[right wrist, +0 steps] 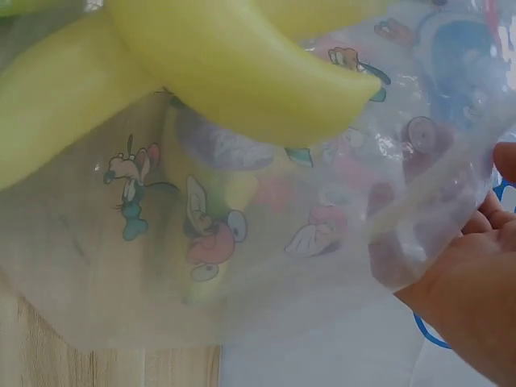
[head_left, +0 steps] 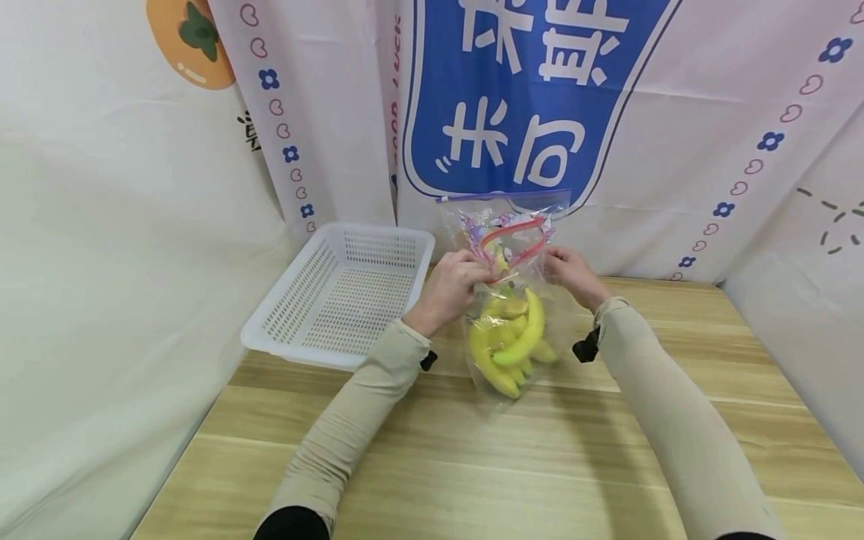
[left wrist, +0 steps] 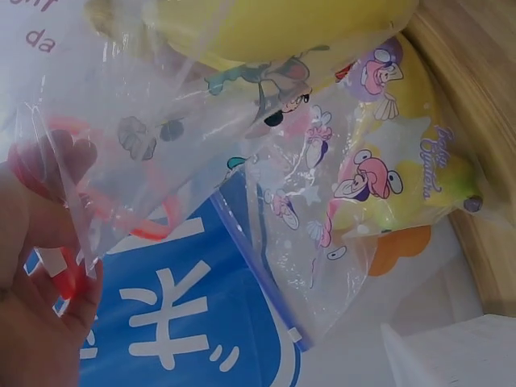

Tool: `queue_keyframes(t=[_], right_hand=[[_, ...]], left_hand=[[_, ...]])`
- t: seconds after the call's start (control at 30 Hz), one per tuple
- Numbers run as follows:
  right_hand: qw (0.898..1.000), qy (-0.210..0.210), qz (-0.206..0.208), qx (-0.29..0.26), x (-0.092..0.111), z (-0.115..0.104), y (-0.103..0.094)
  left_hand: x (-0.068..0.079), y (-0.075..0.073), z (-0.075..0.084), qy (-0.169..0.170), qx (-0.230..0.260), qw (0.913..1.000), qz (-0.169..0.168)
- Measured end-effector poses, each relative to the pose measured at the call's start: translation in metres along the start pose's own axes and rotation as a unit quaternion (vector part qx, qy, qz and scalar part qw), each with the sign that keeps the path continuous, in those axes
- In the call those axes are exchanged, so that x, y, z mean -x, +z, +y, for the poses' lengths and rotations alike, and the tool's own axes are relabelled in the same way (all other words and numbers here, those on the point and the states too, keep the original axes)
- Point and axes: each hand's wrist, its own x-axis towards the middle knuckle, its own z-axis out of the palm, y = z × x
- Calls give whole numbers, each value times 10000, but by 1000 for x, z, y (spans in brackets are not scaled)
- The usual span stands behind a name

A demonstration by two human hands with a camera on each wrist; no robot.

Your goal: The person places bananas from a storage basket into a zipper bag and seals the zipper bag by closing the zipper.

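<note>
A clear zip bag (head_left: 491,379) with a red zip strip bent into a loop is held up over the table, several yellow bananas (head_left: 525,334) inside it. My left hand (head_left: 454,289) pinches this bag's left edge beside the red strip, which shows between the fingers in the left wrist view. The right hand (head_left: 574,274) grips the opposite edge near the mouth; in the right wrist view some of its fingertips show through the plastic. Behind stands a second clear bag (left wrist: 322,161), printed with cartoon figures, with a purple zip and yellow fruit in it.
To the left of the bags sits a white perforated plastic basket (head_left: 320,352) on the wood-grain table (head_left: 472,480). A printed cloth (head_left: 337,112) with a blue panel hangs along the table's back edge, and pale cloth walls stand on both sides.
</note>
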Motion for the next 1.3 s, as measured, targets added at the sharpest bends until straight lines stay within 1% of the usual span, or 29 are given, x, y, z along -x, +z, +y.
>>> queue_keyframes(t=[0.1, 0.2, 0.37, 0.5, 0.6, 0.77, 0.87, 0.93, 1.0, 1.1, 1.2, 1.27, 1.3], right_hand=[[9999, -71, 145, 19, 5, 1, -1], [9998, -111, 165, 45, 10, 2, -1], [9991, -201, 226, 280, 22, 2, 0], [9981, -171, 354, 470, 30, 3, -1], [9978, -199, 457, 437, 37, 4, -1], [9972, -328, 652, 154, 49, 6, -2], [9958, -378, 808, 187, 56, 8, -3], [9952, -408, 873, 154, 60, 10, -4], [9947, -422, 929, 104, 63, 11, -5], [9947, -421, 933, 52, 67, 14, -7], [9952, -353, 915, 45, 70, 15, -9], [9955, -268, 912, 25, 72, 16, -10], [9955, -225, 922, 7, 73, 16, -10]], left_hand=[[0, -1, -3, -160, 11, 9998, 130], [0, -3, -5, -467, 63, 9986, 221], [2, -6, -10, -981, 190, 9943, 359], [4, -6, -16, -1228, 238, 9906, 552], [5, -6, -20, -1443, 276, 9865, 721], [6, -11, -23, -1836, 605, 9772, 879], [7, -13, -25, -2052, 836, 9708, 924], [7, -15, -26, -2227, 1073, 9642, 956], [8, -15, -27, -2463, 1394, 9539, 1001], [7, -15, -29, -2892, 1967, 9308, 1061], [8, -13, -31, -3337, 2408, 9046, 1114], [8, -12, -33, -3548, 2551, 8922, 1141], [9, -11, -34, -3622, 2602, 8876, 1153]])
